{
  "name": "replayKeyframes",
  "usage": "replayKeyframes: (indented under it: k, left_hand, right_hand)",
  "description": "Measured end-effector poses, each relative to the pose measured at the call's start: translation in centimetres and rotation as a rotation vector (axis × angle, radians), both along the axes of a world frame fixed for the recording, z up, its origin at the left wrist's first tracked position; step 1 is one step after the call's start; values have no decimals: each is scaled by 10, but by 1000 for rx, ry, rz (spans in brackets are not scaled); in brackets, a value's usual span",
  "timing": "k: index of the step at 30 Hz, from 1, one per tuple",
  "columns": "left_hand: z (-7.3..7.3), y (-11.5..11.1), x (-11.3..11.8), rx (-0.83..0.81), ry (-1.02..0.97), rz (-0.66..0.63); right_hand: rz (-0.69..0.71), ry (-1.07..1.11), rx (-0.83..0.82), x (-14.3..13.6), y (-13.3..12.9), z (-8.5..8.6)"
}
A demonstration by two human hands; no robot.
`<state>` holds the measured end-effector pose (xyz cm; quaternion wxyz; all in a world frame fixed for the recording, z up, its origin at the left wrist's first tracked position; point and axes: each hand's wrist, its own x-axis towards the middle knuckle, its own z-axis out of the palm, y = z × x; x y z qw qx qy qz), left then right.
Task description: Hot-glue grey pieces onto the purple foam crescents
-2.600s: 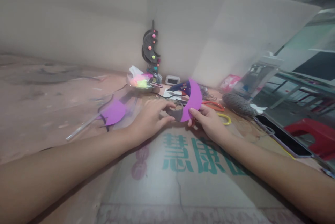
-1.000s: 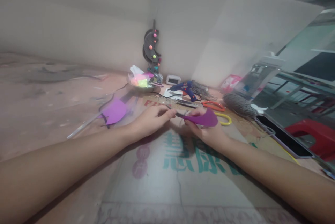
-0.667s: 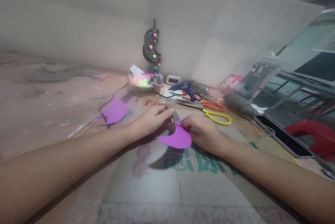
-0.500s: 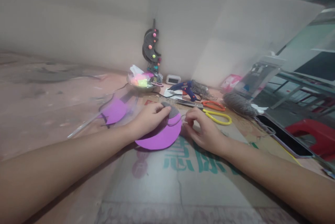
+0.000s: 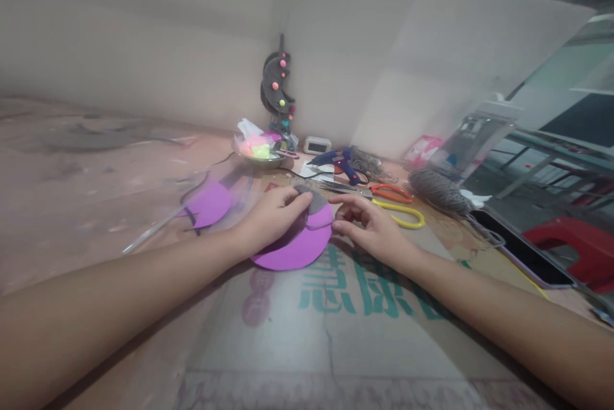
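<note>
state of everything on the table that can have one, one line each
purple foam crescent: flat on table, grey yarn wound at its tip
left hand: pressing the crescent
right hand: fingertips at the crescent's edge
orange and yellow scissors: lying shut
blue glue gun: lying down

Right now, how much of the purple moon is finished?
Only the tip of the purple crescent is wrapped in grey yarn. The left hand presses that tip flat on the cardboard; the right hand pinches the loose strand. The rest is bare purple, unwrapped.
</note>
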<state>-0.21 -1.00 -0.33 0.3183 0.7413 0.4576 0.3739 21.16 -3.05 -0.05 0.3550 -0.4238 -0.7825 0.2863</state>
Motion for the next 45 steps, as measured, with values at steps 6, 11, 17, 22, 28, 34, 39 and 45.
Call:
replayKeyframes:
  k: [6, 11, 17, 22, 28, 34, 39, 45]
  left_hand:
    - [0, 1, 0, -19, 9, -9]
    - [1, 0, 0, -11, 31, -16]
    - [3, -3, 0, 12, 20, -64]
    - [4, -3, 1, -4, 9, -94]
    - [3, -2, 1, -50, 13, -56]
    - [2, -2, 1, -29, -4, -71]
    - [3, -2, 1, -24, 6, -94]
    - [4, -2, 1, -53, 7, -99]
  right_hand:
    - [-142, -95, 179, 1, 0, 7]
    - [-229, -62, 122, 2, 2, 6]
    - [-270, 35, -39, 6, 7, -1]
    - [-243, -23, -2, 4, 7, 2]
    - [-134, 161, -81, 3, -2, 6]
    - [12, 255, -230, -3, -8, 6]
    - [63, 247, -252, -2, -1, 2]
    - [-79, 92, -121, 4, 3, 0]
